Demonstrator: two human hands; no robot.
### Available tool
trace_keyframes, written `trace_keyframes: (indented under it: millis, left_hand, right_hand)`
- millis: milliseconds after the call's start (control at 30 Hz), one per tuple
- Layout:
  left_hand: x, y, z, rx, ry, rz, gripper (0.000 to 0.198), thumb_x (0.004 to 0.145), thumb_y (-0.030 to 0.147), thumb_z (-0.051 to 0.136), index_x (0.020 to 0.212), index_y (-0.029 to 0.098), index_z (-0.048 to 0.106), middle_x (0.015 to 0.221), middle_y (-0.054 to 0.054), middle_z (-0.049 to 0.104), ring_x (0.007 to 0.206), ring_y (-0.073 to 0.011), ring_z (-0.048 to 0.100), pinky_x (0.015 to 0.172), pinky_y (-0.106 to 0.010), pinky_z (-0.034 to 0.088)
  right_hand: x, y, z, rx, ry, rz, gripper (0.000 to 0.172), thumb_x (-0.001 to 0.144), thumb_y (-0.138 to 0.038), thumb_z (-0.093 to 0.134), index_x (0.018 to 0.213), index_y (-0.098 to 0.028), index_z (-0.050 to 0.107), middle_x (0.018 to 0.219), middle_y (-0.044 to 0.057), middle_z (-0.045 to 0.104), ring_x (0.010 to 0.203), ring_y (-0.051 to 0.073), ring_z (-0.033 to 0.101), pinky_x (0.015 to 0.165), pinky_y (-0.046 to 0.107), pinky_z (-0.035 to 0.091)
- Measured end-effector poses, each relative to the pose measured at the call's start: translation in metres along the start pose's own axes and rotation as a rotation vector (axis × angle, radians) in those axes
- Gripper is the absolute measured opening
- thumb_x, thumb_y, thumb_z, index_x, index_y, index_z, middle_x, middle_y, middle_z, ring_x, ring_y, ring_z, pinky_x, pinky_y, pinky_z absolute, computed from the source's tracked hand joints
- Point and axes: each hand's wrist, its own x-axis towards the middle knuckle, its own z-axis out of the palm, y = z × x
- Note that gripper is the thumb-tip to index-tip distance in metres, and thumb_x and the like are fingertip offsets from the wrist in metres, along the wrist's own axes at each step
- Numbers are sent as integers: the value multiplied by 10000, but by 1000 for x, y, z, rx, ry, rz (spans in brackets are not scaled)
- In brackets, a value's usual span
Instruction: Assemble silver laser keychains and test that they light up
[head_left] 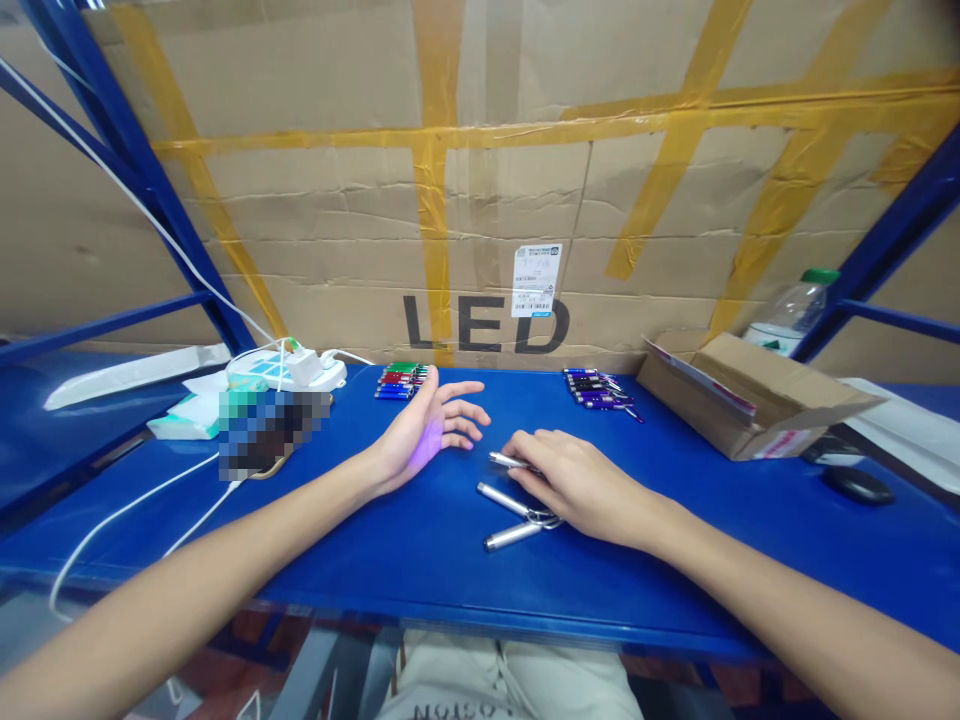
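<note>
My right hand [559, 475] grips a small silver penlight [508, 460] that points left. A violet glow falls on the palm of my left hand [431, 430], which is held up with its fingers spread and nothing in it. Below my right hand lie two more silver penlights, one angled [501, 498] and one nearer me [511, 537]. Metal rings or clips show at their right ends, partly hidden by my right hand. Behind my left hand is a row of green, red and blue penlights [401, 381]. Purple and black penlights [600, 390] lie in a group farther right.
A blue table [420, 560] spans the view, with a large taped cardboard box [315, 220] behind it. At left are a white power strip [330, 375], cables and a blurred phone. An open small carton [757, 395], a bottle [795, 310] and a black mouse [858, 485] stand right.
</note>
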Motion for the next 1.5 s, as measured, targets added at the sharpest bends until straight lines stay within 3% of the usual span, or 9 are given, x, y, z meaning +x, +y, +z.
trace_keyframes:
  millis: [867, 1267, 1500]
  left_hand:
    - [-1, 1, 2, -19, 8, -7, 766, 1027, 786, 451, 1385, 142, 661, 1048, -135, 755, 867, -222, 707, 771, -309, 543]
    - [-1, 1, 1, -20, 7, -6, 765, 1035, 782, 431, 1380, 139, 662, 1050, -142, 754, 864, -227, 708, 769, -311, 548]
    - [-1, 1, 1, -13, 6, -10, 781, 1030, 792, 426, 1393, 138, 655, 1052, -139, 752, 871, -224, 710, 776, -312, 547]
  right_hand:
    - [-1, -2, -3, -36, 5, -33, 167, 1140, -281, 497, 1155, -218, 651, 980, 70, 711, 883, 238, 633, 785, 339, 427]
    - [0, 0, -2, 26, 5, 7, 194, 1136, -282, 503, 1246, -226, 652, 1092, 80, 748, 995, 254, 685, 845, 348, 470]
    - [1, -2, -4, -26, 6, -50, 211, 1155, -308, 474, 1208, -232, 664, 993, 65, 726, 901, 235, 639, 807, 340, 430]
